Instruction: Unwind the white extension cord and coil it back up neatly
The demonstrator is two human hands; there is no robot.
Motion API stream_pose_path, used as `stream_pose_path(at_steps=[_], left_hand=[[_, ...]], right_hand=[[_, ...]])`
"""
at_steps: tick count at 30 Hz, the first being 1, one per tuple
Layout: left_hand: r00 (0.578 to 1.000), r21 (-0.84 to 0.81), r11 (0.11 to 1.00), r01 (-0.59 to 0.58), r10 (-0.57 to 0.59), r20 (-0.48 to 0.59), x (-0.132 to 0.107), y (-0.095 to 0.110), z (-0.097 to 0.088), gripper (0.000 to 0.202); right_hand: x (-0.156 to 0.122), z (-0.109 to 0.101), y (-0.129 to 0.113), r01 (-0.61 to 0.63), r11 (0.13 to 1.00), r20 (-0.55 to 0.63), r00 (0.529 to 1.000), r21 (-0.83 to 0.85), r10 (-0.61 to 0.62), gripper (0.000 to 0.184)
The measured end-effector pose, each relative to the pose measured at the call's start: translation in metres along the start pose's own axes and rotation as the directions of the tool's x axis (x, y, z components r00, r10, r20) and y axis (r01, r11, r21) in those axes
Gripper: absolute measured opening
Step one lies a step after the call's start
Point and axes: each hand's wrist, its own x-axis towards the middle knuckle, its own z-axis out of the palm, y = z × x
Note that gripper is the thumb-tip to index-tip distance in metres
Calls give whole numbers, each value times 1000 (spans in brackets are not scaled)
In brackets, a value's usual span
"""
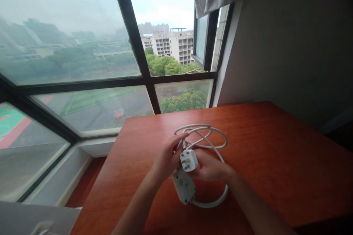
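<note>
Right hand (208, 166) grips three-pin plug (189, 160) over wooden desk (264, 147)
The left hand (166, 156) curls beside its cord (226, 141), grip unclear; a power strip (184, 187) shows below.

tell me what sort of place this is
Probably an upper-floor room, perhaps in a home: a reddish-brown table stands beside large windows that look down on treetops and a green sports court.
</note>
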Motion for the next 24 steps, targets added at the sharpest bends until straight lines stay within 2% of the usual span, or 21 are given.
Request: stream_pose_path(at_steps=[3, 7, 9, 11, 15, 17, 21, 24], left_hand=[[1000, 69, 998, -5, 7, -25, 0, 1, 0, 36], [999, 148, 988, -45, 48, -16, 0, 5, 1, 42], [997, 178, 981, -71, 73, -5, 0, 6, 2, 43], [996, 168, 981, -93, 94, 5, 1, 7, 2, 42], [993, 72, 991, -109, 105, 51, 2, 7, 2, 41], [992, 14, 994, -104, 103, 68, 2, 8, 2, 39], [996, -132, 990, -41, 52, 78, 2, 11, -5, 33], [997, -194, 980, 51, -38, 69, 3, 9, -16, 39]], right_hand=[[-2, -10, -4, -17, 995, -92, 995, 97, 25, 15], [3, -3, -1, -63, 900, -291, 935, 432, 205, 37], [7, 4, -2, -44, 887, -373, 897, 459, 237, 46], [11, 10, -6, -58, 892, -416, 870, 448, 266, 46], [12, 8, -10, -201, 785, -270, 865, 587, 423, 43], [10, 4, -9, -212, 740, -215, 874, 638, 436, 40], [5, -5, -9, -111, 753, -188, 935, 648, 300, 35], [-2, -15, -11, -97, 782, -124, 968, 615, 218, 28]])
